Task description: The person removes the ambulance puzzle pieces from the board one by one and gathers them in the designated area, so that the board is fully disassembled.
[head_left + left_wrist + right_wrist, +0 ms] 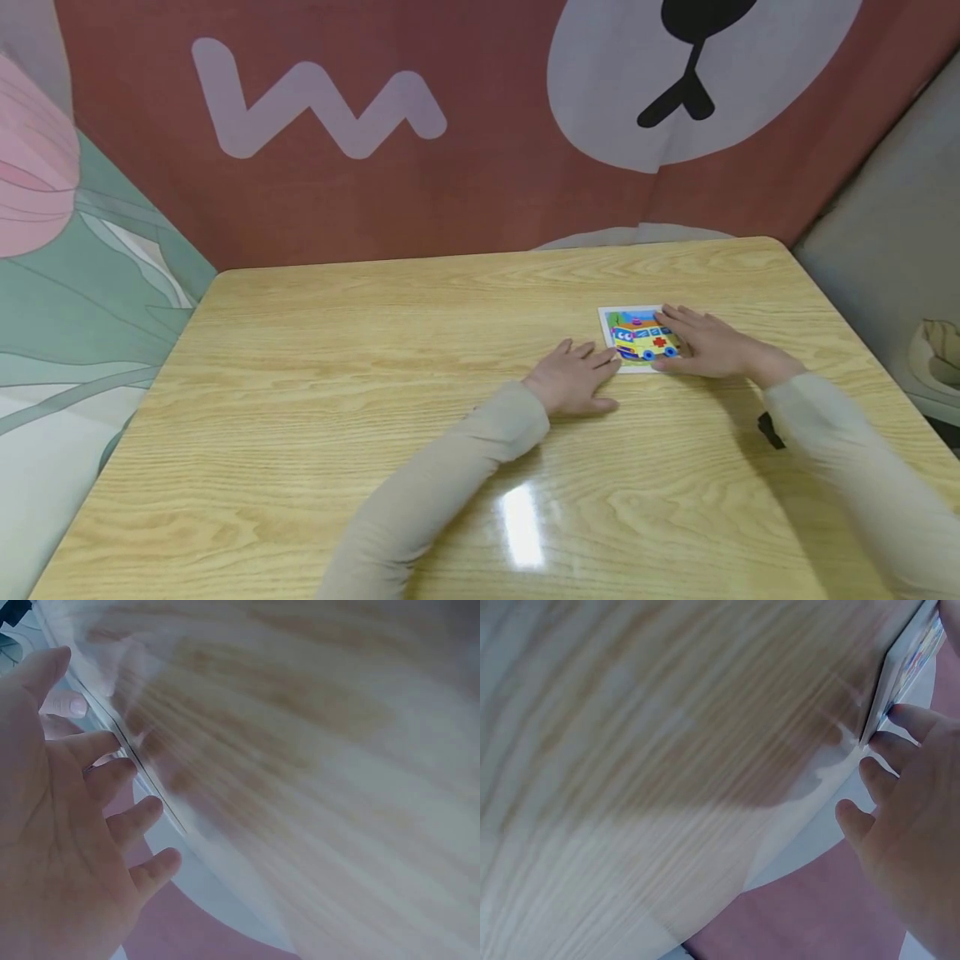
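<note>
A small, flat square picture board [637,335] with a white border lies on the table's far right part. It shows a yellow ambulance with a red cross. My left hand [572,379] is at its lower left corner, palm down, fingers spread. From the right, my right hand [708,345] covers the board's right edge, its fingers at the upper corner and its thumb near the lower one. In the right wrist view the board [906,664] shows edge-on beside the extended fingers. The left wrist view shows the left fingers [135,821] slightly bent, and a thin edge near them.
The wood-grain table [300,375] reaches back to a red patterned cloth [480,192]. A small black object [769,431] lies by the right sleeve. Light reflects off the tabletop in front. A grey surface [892,217] stands beyond the right edge.
</note>
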`<state>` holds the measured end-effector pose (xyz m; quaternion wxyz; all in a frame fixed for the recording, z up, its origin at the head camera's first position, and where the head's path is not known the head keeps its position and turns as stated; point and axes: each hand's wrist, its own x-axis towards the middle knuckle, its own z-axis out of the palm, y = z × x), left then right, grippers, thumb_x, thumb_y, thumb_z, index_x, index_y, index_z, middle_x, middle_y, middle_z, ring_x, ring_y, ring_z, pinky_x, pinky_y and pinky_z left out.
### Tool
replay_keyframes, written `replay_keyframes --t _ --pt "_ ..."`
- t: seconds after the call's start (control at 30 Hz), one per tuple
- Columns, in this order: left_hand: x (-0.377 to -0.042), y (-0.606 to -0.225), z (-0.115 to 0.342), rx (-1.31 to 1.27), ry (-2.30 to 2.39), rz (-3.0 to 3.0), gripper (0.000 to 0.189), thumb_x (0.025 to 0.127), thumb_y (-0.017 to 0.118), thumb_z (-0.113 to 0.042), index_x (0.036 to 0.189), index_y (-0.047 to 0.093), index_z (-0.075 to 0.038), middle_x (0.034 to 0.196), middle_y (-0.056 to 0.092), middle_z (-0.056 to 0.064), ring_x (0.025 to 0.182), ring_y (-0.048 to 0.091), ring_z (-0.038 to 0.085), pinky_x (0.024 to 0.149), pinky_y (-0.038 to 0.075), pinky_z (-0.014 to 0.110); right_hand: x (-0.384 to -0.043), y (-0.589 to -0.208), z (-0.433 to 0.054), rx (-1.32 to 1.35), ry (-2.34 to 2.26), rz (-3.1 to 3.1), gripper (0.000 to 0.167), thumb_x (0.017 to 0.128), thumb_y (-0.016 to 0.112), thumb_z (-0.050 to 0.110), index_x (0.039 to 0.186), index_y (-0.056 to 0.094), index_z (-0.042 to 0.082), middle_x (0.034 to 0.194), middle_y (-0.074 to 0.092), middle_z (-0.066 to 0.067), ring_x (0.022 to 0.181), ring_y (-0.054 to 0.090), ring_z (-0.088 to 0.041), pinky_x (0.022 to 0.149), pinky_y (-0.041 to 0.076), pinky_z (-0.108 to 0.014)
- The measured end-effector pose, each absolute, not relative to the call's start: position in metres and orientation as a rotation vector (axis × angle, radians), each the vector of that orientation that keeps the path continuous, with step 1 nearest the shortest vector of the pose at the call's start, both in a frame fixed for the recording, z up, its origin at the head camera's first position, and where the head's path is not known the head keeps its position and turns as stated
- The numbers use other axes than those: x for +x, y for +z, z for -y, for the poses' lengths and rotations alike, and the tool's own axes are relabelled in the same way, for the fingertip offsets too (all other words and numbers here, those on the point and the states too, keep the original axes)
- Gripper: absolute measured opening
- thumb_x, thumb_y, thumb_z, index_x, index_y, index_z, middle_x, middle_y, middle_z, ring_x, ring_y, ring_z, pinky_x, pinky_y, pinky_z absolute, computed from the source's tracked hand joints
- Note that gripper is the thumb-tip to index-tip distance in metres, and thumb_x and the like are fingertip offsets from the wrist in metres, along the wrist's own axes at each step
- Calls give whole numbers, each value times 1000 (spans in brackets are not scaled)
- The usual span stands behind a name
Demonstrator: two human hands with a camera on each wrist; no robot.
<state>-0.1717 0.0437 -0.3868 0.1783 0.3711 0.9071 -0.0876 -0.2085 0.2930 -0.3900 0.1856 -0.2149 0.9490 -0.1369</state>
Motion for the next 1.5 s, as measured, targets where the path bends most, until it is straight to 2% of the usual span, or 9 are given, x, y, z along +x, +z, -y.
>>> replay_keyframes --t 0.53,0.97,1.07,1.3,1.5 --pt "-175 -386 0 992 -195 -2550 72 96 34 -61 155 13 -24 162 9 -9 151 13 20 124 9 42 -206 -393 -247 -624 -351 -2674 91 92 49 58 152 13 0 159 6 -26 146 7 -45 115 6 -66" --pt "-169 -380 40 937 -121 -2545 72 97 37 -58 155 15 -22 162 9 -7 150 13 23 124 10 44 -206 -392 -204 -689 -259 -2676 89 94 47 57 152 13 -2 159 7 -24 148 8 -41 119 13 -59" --pt "-169 -380 47 940 -114 -2560 71 97 37 -59 154 18 -21 162 12 -5 150 15 23 123 11 45 -207 -392 -197 -697 -234 -2686 89 94 47 57 151 14 -2 159 8 -23 148 10 -40 119 15 -57" --pt "-180 -380 61 910 -78 -2681 64 98 39 -55 149 34 -17 156 33 1 147 26 24 122 18 45 -209 -395 -178 -703 -207 -2695 89 93 47 58 151 16 -1 160 9 -22 148 11 -38 119 17 -56" --pt "-193 -381 74 754 -65 -2755 71 98 37 -56 152 25 -13 160 24 4 149 20 26 122 17 46 -209 -395 -159 -726 -205 -2686 87 94 48 56 151 16 -1 160 9 -21 148 11 -37 119 17 -56"
